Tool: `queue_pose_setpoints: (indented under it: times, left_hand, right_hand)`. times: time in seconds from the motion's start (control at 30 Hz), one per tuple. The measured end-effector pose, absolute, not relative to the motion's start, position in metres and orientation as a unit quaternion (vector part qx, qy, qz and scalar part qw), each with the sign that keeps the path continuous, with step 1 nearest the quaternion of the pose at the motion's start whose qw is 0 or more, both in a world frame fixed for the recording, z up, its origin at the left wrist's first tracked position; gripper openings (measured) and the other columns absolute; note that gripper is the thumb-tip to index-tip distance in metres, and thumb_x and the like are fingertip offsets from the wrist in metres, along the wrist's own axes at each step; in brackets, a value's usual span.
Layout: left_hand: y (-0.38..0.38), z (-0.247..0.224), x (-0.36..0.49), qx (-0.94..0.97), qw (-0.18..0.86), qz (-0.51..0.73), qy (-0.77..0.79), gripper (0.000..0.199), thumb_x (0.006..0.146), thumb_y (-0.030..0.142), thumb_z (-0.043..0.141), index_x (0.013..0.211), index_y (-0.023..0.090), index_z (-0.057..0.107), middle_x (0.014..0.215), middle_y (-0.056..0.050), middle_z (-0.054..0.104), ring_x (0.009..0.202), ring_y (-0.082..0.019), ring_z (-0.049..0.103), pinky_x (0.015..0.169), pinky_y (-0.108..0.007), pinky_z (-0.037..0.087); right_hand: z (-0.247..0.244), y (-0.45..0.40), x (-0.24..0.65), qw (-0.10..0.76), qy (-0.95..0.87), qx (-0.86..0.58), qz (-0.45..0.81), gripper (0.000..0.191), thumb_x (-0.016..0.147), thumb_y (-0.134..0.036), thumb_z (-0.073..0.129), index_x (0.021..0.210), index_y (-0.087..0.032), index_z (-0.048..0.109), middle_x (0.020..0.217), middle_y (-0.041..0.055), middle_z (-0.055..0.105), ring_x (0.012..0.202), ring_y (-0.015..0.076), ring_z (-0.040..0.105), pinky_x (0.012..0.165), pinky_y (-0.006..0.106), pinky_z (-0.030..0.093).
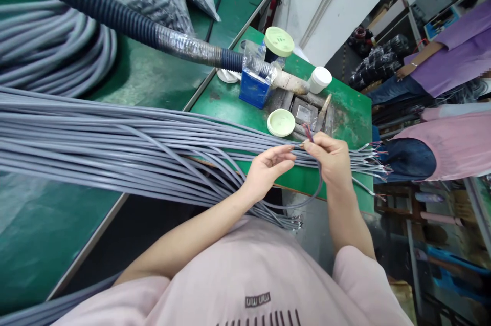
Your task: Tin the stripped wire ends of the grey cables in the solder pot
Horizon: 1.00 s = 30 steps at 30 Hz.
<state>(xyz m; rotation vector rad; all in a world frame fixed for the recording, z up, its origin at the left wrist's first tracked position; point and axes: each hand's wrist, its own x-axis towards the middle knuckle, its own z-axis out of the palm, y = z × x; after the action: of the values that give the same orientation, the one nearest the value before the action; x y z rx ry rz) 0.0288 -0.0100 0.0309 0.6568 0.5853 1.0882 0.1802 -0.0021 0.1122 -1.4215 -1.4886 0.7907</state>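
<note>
My right hand (330, 154) is closed on a grey cable (319, 182), whose length hangs in a loop below the fingers. Reddish and dark wires (308, 132) stick up from that cable's stripped end, above my fingertips. My left hand (270, 166) is beside it with thumb and fingers apart; the fingertips come close to a small copper-coloured tip (301, 145), and I cannot tell whether they touch it. Under both hands runs a thick bundle of grey cables (161, 136), their stripped ends (370, 157) fanning out at the right edge of the green table.
A small metal pot (305, 111) stands under a ribbed black hose (115, 16) fixed to a blue box (253, 89). Around it are a pale green dish (281, 123), a white jar (320, 78) and a green lid (279, 41). Coiled cables (57, 49) lie at left. Two people stand at right.
</note>
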Motion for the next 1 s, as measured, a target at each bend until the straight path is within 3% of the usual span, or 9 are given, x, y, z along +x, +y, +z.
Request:
queue_pose_setpoints:
  times: [0.27, 0.4, 0.5, 0.6, 0.73, 0.83, 0.93, 1.0]
  left_hand:
    - [-0.014, 0.048, 0.047, 0.134, 0.821, 0.514, 0.208, 0.023, 0.065, 0.03, 0.084, 0.078, 0.015, 0.072, 0.076, 0.001, 0.065, 0.069, -0.008, 0.058, 0.066, -0.02, 0.045]
    - [-0.013, 0.05, 0.038, 0.105, 0.855, 0.483, 0.158, 0.022, 0.071, 0.032, 0.08, 0.08, 0.014, 0.07, 0.08, -0.001, 0.067, 0.072, -0.01, 0.059, 0.069, -0.023, 0.048]
    - [-0.016, 0.049, 0.038, 0.075, 0.889, 0.436, 0.118, 0.017, 0.072, 0.028, 0.079, 0.078, 0.016, 0.071, 0.091, -0.003, 0.069, 0.081, -0.013, 0.062, 0.065, -0.022, 0.048]
    - [-0.025, 0.046, 0.043, 0.072, 0.918, 0.38, 0.094, 0.019, 0.072, 0.034, 0.079, 0.079, 0.017, 0.072, 0.101, -0.005, 0.07, 0.087, -0.017, 0.063, 0.061, -0.023, 0.048]
    - [-0.037, 0.04, 0.045, 0.147, 0.913, 0.366, 0.103, 0.04, 0.077, 0.047, 0.073, 0.102, 0.015, 0.073, 0.096, -0.008, 0.07, 0.078, -0.016, 0.061, 0.068, -0.027, 0.049]
    - [-0.04, 0.036, 0.039, 0.209, 0.889, 0.381, 0.147, 0.033, 0.075, 0.037, 0.077, 0.098, 0.014, 0.074, 0.089, -0.006, 0.071, 0.075, -0.013, 0.06, 0.073, -0.026, 0.047]
    - [-0.04, 0.033, 0.034, 0.243, 0.861, 0.409, 0.18, 0.023, 0.076, 0.035, 0.076, 0.088, 0.015, 0.076, 0.095, -0.007, 0.072, 0.085, -0.015, 0.062, 0.082, -0.027, 0.046]
    - [-0.04, 0.034, 0.032, 0.255, 0.851, 0.424, 0.178, 0.027, 0.077, 0.038, 0.076, 0.092, 0.017, 0.076, 0.102, -0.008, 0.072, 0.095, -0.018, 0.063, 0.089, -0.029, 0.045]
  right_hand:
    - [0.097, -0.032, 0.166, 0.454, -0.584, -0.575, 0.349, 0.016, 0.08, -0.028, 0.069, 0.066, -0.02, 0.069, 0.066, -0.0017, 0.058, 0.064, 0.0114, 0.052, 0.063, 0.026, 0.042]
    - [0.1, -0.053, 0.172, 0.376, -0.569, -0.596, 0.424, 0.019, 0.082, -0.037, 0.066, 0.083, -0.02, 0.073, 0.06, -0.003, 0.058, 0.051, 0.0089, 0.049, 0.049, 0.022, 0.039]
    - [0.094, -0.071, 0.17, 0.373, -0.567, -0.588, 0.44, 0.026, 0.088, -0.039, 0.058, 0.085, -0.019, 0.074, 0.051, -0.0044, 0.053, 0.042, 0.0075, 0.045, 0.043, 0.021, 0.036]
    - [0.086, -0.084, 0.165, 0.408, -0.572, -0.597, 0.388, 0.022, 0.087, -0.037, 0.061, 0.082, -0.019, 0.073, 0.05, -0.0046, 0.053, 0.042, 0.0076, 0.045, 0.043, 0.021, 0.036]
    - [0.083, -0.092, 0.162, 0.422, -0.571, -0.655, 0.258, 0.02, 0.088, -0.035, 0.061, 0.085, -0.02, 0.073, 0.056, -0.003, 0.058, 0.047, 0.0095, 0.05, 0.048, 0.023, 0.041]
    - [0.09, -0.094, 0.165, 0.368, -0.617, -0.657, 0.228, 0.019, 0.09, -0.033, 0.058, 0.09, -0.021, 0.074, 0.064, -0.0011, 0.063, 0.057, 0.0119, 0.058, 0.058, 0.025, 0.045]
    - [0.098, -0.092, 0.165, 0.321, -0.669, -0.63, 0.228, 0.017, 0.09, -0.03, 0.058, 0.088, -0.022, 0.073, 0.074, 0.0005, 0.069, 0.068, 0.0135, 0.063, 0.066, 0.025, 0.046]
    - [0.101, -0.089, 0.162, 0.327, -0.675, -0.633, 0.193, 0.018, 0.09, -0.029, 0.058, 0.083, -0.021, 0.072, 0.074, 0.0009, 0.069, 0.068, 0.0134, 0.062, 0.066, 0.025, 0.045]
